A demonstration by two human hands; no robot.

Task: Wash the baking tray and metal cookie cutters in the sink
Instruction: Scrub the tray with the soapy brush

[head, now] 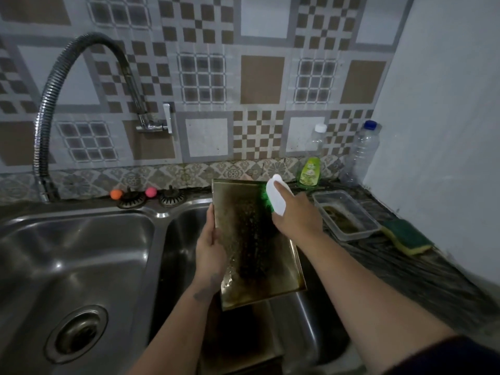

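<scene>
Currently the baking tray [257, 239] stands tilted over the right basin of the sink [162, 226], its left edge gripped by the left hand [211, 247]. The right hand [295, 215] curls round a white brush [276, 196] whose green bristles meet the tray's far right corner. Firm overlapping strokes down the dark burnt patch, with the tray braced, should serve best.

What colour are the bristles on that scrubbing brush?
Bright green, under a white handle, on the brush; the head view shows it.
</scene>
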